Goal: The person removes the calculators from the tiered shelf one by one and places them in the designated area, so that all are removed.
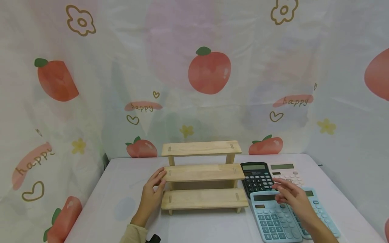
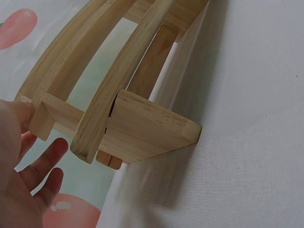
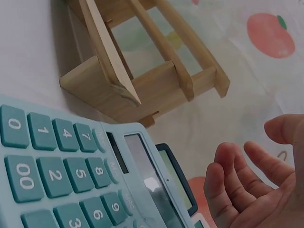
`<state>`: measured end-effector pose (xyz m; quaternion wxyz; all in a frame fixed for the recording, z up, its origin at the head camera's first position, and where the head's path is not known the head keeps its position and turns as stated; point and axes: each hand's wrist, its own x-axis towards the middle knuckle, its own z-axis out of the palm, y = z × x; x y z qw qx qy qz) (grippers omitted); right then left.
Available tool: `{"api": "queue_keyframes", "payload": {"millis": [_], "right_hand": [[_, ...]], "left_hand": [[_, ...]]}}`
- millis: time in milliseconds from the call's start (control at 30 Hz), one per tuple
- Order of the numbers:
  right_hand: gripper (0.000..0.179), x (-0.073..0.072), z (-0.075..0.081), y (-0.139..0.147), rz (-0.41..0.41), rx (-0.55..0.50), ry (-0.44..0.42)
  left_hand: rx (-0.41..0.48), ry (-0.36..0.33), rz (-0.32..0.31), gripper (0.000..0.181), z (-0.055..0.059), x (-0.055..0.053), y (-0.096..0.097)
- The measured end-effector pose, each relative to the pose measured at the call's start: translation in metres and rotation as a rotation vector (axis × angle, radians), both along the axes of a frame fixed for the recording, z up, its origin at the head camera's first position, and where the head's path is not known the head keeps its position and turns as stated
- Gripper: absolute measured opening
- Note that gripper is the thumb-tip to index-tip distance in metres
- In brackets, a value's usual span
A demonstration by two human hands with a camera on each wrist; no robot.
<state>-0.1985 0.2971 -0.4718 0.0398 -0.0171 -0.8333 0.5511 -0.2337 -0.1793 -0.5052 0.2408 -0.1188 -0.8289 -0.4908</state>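
Note:
A three-tier wooden display stand (image 1: 203, 172) stands upright on the white table. My left hand (image 1: 153, 194) is at its left side, fingertips at the end of the middle tier; in the left wrist view the hand's (image 2: 28, 166) lower fingers are apart from the wood. Over the calculators at the right hovers my right hand (image 1: 293, 199), fingers loosely bent with nothing between them. Beneath it lie a light blue calculator (image 1: 270, 216) and a second blue calculator (image 1: 323, 211), partly covered by the hand. Behind them are a black calculator (image 1: 258, 177) and a pale pink calculator (image 1: 288, 172).
A white cloth covers the table (image 1: 127, 182). Printed curtains (image 1: 170, 74) with fruit and flower patterns hang behind it and along both sides. A small black object (image 1: 155, 238) shows at the front edge, by the left sleeve (image 1: 135, 233).

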Motion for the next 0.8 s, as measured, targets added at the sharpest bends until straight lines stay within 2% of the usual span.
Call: {"api": "queue_keyframes", "payload": {"millis": [233,433,800], "right_hand": [[0.034,-0.004,0.004,-0.010,0.043,-0.070,0.044],[0.044,-0.008,0.010,-0.021,0.065,-0.072,0.061],[0.037,-0.015,0.018,-0.042,0.140,-0.141,0.133]], "left_hand": [[-0.017,0.018,0.009,0.035,-0.001,-0.001,0.000],[-0.019,0.021,0.015,0.035,-0.001,0.000,0.000],[-0.025,0.000,0.021,0.035,0.001,0.000,0.000]]}}
